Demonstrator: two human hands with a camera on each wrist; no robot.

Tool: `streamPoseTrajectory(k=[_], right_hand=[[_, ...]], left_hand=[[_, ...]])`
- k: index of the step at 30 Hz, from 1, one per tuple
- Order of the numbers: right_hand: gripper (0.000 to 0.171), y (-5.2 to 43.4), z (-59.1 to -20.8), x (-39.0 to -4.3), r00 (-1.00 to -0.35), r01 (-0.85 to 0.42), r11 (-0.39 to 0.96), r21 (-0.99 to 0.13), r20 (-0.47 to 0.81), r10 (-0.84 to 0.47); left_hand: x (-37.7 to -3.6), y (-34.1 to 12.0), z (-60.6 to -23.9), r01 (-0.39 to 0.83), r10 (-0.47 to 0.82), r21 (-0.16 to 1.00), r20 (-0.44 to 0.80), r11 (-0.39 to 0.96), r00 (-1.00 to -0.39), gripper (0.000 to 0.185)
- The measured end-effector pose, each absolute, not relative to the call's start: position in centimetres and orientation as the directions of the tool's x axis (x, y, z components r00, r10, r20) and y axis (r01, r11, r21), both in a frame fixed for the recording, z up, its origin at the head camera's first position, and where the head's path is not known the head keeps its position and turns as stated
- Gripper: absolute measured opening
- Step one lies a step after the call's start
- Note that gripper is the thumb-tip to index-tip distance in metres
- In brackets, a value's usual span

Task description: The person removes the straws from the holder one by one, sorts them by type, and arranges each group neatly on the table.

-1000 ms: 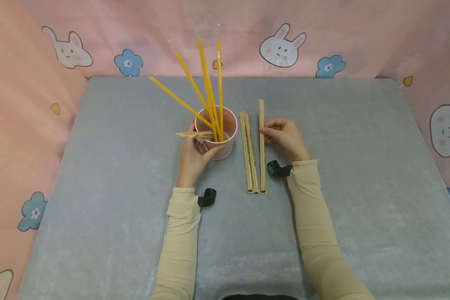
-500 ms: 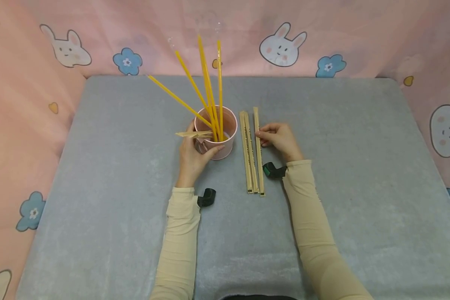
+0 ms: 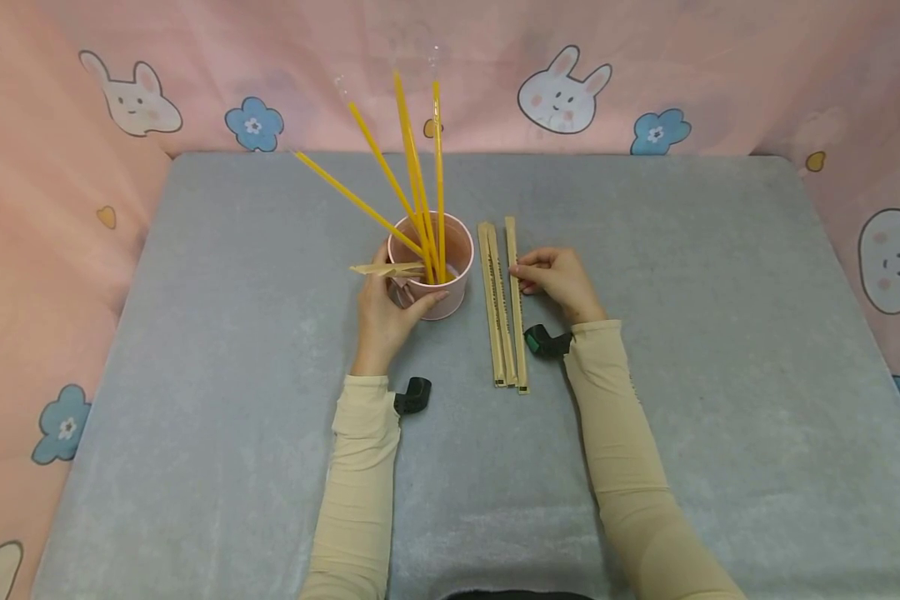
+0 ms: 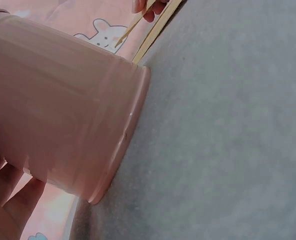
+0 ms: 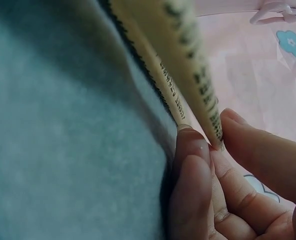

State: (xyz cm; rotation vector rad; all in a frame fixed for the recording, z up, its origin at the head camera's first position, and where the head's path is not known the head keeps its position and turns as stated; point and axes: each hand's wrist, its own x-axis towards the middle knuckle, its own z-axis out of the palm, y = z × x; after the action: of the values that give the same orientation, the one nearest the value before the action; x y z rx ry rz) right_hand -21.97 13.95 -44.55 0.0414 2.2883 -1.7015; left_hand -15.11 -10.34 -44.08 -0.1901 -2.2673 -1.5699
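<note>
My left hand [image 3: 381, 325] holds the pink bucket-like cup [image 3: 453, 298] from its left side, thumb across the near front and fingers behind. Several yellow straws [image 3: 362, 200] in clear wrappers lean out of the cup. A pointed tan paper-wrapped piece [image 3: 382, 269] sticks out over its left rim. To the right, my right hand [image 3: 566, 282] pinches a slim paper-wrapped straw [image 3: 517, 333] between thumb and fingers; in the right wrist view this straw [image 5: 200, 75] is raised at an angle. Two matching wrapped straws [image 3: 489, 292] lie side by side between it and the cup.
The grey cloth-covered table [image 3: 270, 467] extends to all sides. A pink curtain [image 3: 465, 25] with rabbits and flowers hangs behind it. Black wrist cameras sit near the left sleeve [image 3: 360, 467] and the right sleeve [image 3: 622, 433].
My right hand has moved slightly left and nearer with the wrapped straw, bringing it closer to the other two. The left hand and cup have stayed put.
</note>
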Motion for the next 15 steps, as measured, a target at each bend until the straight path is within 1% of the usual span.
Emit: streamPoseTrajectory(k=[15], right_hand=[[0.025, 13.95, -44.52, -21.95, -0.951, 0.219, 0.312, -0.924, -0.274, -0.143]], left_hand=[[-15.07, -10.31, -44.01, 0.319, -0.101, 0.87, 0.381, 0.377, -0.919, 0.09]])
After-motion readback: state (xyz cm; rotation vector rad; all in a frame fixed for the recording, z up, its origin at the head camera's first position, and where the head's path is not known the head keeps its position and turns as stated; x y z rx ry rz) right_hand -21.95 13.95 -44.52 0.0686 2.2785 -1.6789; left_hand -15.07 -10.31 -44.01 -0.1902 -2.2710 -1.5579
